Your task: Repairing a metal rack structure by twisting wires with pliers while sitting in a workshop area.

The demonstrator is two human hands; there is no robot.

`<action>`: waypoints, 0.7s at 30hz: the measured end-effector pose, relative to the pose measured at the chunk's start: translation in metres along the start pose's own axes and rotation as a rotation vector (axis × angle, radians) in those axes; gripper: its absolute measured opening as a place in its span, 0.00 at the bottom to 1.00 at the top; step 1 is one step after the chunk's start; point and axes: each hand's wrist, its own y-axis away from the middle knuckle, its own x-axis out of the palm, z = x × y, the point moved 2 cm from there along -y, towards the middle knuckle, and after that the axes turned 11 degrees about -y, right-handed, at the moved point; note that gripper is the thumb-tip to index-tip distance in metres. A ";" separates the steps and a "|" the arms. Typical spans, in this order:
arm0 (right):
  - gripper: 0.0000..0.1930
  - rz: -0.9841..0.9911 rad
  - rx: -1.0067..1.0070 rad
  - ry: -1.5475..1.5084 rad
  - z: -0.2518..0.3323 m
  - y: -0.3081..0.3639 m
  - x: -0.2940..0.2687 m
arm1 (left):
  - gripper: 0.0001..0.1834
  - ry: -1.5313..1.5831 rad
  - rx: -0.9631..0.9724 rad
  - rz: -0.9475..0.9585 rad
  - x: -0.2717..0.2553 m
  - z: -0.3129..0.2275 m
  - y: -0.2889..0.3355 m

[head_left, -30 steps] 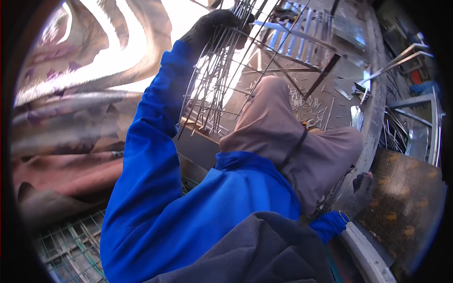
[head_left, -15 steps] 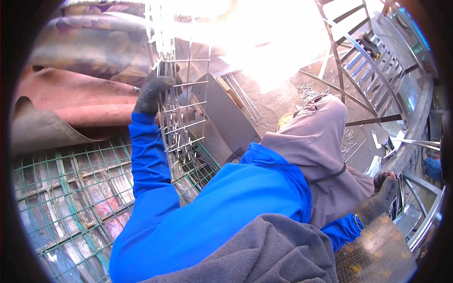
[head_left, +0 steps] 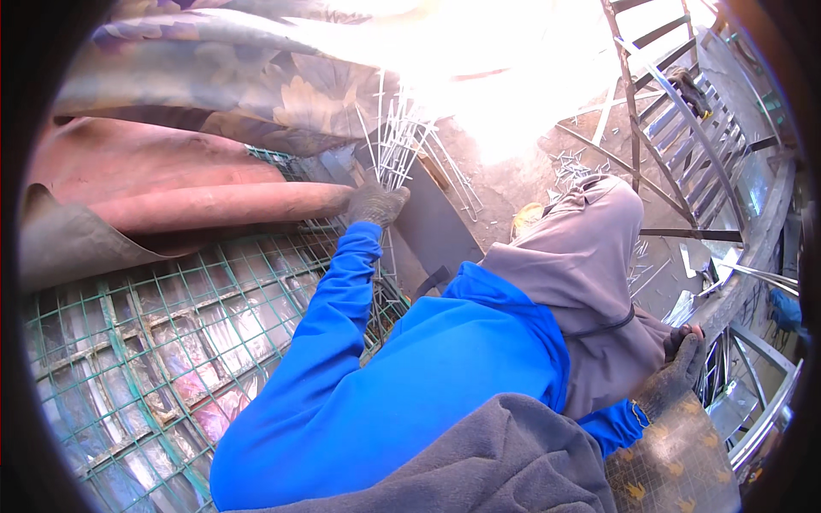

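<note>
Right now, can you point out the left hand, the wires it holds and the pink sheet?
Left hand [head_left: 376,203]: head view, on the back of the glove.
Wires [head_left: 395,161]: head view, on the dense part of the bundle.
Pink sheet [head_left: 227,207]: head view, on its long rounded fold.

I see a pink sheet [head_left: 184,175], its near edge curled into a roll. On my side of that sheet lies a green wire mesh [head_left: 124,342]; just beyond it stretches a flower-patterned sheet [head_left: 312,94], its far part washed out by hard white light. To the pink sheet's right I find the brown floor [head_left: 505,184], then, well apart from it, a dark metal frame [head_left: 631,111] and a long grey ledge [head_left: 764,227].
</note>
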 end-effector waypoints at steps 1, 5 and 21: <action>0.13 0.077 0.023 -0.044 -0.005 -0.004 -0.004 | 0.46 -0.079 -0.013 0.039 -0.011 -0.013 0.009; 0.12 -0.052 -0.007 -0.056 -0.005 0.003 0.003 | 0.47 -0.207 0.062 0.161 0.002 -0.043 0.023; 0.11 0.026 -0.023 -0.364 -0.027 0.019 -0.007 | 0.43 -0.276 0.170 -0.052 0.074 -0.007 0.037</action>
